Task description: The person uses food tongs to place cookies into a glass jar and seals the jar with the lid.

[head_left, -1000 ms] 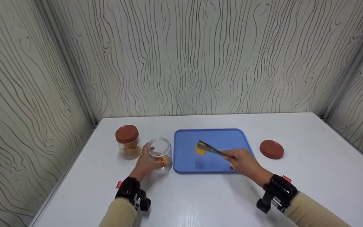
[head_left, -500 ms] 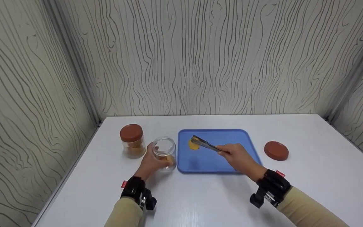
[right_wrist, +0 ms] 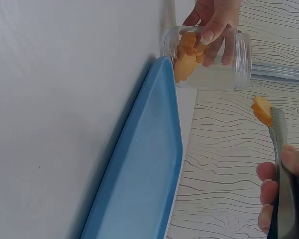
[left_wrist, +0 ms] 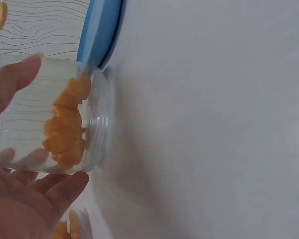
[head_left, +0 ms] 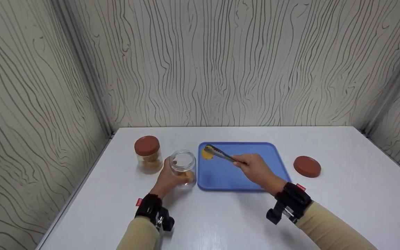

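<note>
In the head view my left hand (head_left: 169, 178) grips an uncapped clear jar (head_left: 183, 159) standing at the tray's left side. Scalloped orange-yellow cookies (left_wrist: 65, 127) lie at its bottom, seen through the wall in the left wrist view. My right hand (head_left: 257, 169) holds metal tongs (head_left: 221, 153) over the blue tray (head_left: 245, 177). Pinched in the tongs' tips is one scalloped cookie (right_wrist: 262, 110), held up off the tray. The right wrist view has this cookie near the jar's mouth, outside it.
A second jar (head_left: 150, 161), capped with a red-brown lid (head_left: 147, 145) and holding cookies, stands left of my left hand. A loose red-brown lid (head_left: 307, 166) lies right of the tray. Wood-grain panels (head_left: 221, 69) rise behind the white table (head_left: 217, 218).
My right hand has moved left and away from me, carrying the tongs and cookie towards the jar. My left hand keeps its grip on the jar. The head view has shifted slightly.
</note>
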`<state>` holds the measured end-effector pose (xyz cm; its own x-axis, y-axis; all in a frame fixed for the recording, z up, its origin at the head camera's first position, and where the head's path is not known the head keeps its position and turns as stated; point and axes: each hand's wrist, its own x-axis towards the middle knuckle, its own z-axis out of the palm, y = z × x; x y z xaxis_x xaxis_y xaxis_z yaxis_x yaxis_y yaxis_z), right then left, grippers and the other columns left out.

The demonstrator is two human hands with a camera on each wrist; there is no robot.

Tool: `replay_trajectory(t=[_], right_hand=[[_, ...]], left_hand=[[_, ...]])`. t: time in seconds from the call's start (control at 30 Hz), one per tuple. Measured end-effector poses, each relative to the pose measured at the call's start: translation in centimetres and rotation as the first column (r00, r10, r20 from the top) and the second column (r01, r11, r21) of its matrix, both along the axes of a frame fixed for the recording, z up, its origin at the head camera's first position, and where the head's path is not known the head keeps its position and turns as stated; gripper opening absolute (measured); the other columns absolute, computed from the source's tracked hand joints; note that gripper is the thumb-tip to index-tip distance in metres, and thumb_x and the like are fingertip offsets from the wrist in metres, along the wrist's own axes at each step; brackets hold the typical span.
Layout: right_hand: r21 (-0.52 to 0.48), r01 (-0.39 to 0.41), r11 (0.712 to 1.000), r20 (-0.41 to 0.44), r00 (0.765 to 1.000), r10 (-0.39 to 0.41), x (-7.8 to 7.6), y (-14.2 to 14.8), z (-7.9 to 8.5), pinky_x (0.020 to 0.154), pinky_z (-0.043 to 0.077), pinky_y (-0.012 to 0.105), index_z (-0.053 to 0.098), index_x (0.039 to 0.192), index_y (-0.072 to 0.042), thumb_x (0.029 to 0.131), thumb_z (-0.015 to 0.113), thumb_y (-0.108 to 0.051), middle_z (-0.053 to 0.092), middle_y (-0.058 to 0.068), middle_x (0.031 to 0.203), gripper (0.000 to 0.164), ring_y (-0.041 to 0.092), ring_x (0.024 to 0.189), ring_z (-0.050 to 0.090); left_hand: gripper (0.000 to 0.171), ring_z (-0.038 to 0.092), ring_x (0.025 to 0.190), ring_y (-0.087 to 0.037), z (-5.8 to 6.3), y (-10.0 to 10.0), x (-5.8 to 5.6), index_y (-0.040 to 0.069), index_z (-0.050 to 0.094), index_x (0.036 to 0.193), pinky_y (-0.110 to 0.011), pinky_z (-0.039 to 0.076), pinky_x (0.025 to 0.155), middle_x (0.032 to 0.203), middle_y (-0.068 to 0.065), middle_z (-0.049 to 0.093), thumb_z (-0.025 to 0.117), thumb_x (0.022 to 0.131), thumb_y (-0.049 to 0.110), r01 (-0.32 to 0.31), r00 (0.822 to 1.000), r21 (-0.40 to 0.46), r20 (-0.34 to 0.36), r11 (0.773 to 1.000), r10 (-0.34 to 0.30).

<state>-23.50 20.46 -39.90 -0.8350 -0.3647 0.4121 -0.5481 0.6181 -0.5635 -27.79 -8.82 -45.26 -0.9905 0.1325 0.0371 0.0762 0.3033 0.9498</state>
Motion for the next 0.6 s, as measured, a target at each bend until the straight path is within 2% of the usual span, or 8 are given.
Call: replay_trajectory(t=[0.23,0.43,0.6], right_hand=[[-0.016,-0.017,1.0,0.005,1.0,0.017,-0.4,-1.5,0.2,0.065,0.051,0.033,0.065,0.116,0.011,0.093,0.059,0.001,0.07,0.021,0.1,0.026,0.032,0.086,0.067],[-0.029,-0.017,0.999,0.018,1.0,0.018,-0.8,-2.9,0.6,0.071,0.055,0.038,0.065,0.116,0.01,0.094,0.059,-0.001,0.069,0.021,0.103,0.026,0.032,0.091,0.067],[-0.032,-0.017,0.999,0.022,1.0,0.017,-1.1,-3.5,0.7,0.071,0.055,0.039,0.065,0.116,0.011,0.094,0.059,-0.001,0.069,0.022,0.103,0.026,0.032,0.091,0.067]], left_hand=[[0.102,0.037,0.133,-0.038,0.4,0.1,0.1,-0.005,0.024,0.145,-0.051,0.025,0.112,0.142,-0.028,0.042,0.086,0.064,0.004,0.008,1.0,-0.013,-0.005,1.0,-0.008],[0.102,0.037,0.134,-0.038,0.3,0.2,-0.1,-0.004,0.023,0.145,-0.05,0.026,0.112,0.142,-0.027,0.042,0.087,0.067,0.007,-0.002,1.0,-0.023,0.019,1.0,0.003],[0.102,0.037,0.134,-0.038,0.2,0.1,-0.1,-0.004,0.023,0.145,-0.05,0.026,0.112,0.142,-0.027,0.042,0.087,0.067,0.007,0.002,1.0,-0.02,0.015,1.0,-0.002]])
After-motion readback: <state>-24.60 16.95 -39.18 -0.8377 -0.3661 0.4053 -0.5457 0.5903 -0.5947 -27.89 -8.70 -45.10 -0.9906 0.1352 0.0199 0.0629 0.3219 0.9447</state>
